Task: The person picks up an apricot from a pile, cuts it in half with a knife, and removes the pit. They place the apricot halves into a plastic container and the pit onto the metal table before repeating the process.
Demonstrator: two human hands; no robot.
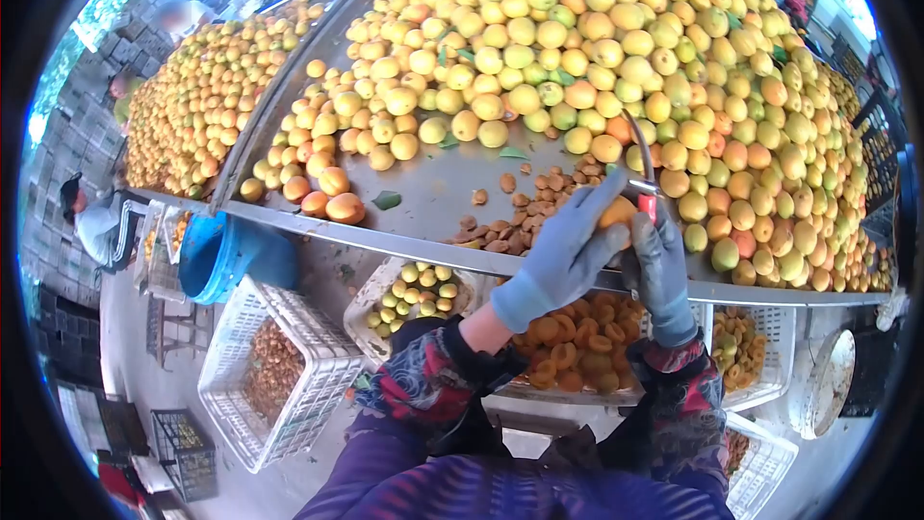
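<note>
My left hand (575, 239), in a grey-blue glove, is closed around an orange-yellow apricot (617, 213) above the table's front edge. Close against it on the right, my right hand (660, 265), also gloved, grips a knife with a red handle (648, 207). The curved blade points up and away, over the heaped apricots (597, 39). Brown pits (500, 234) lie on the metal table (414, 221) just left of my hands. Below them, a container of halved apricots (577, 347) stands in front of my body.
A blue bucket (236, 258) and a white crate of pits (274, 366) stand at the left. A basin of greenish fruit (414, 297) sits below the table edge. Another crate (739, 351) is at the right. A person (96, 226) is at the far left.
</note>
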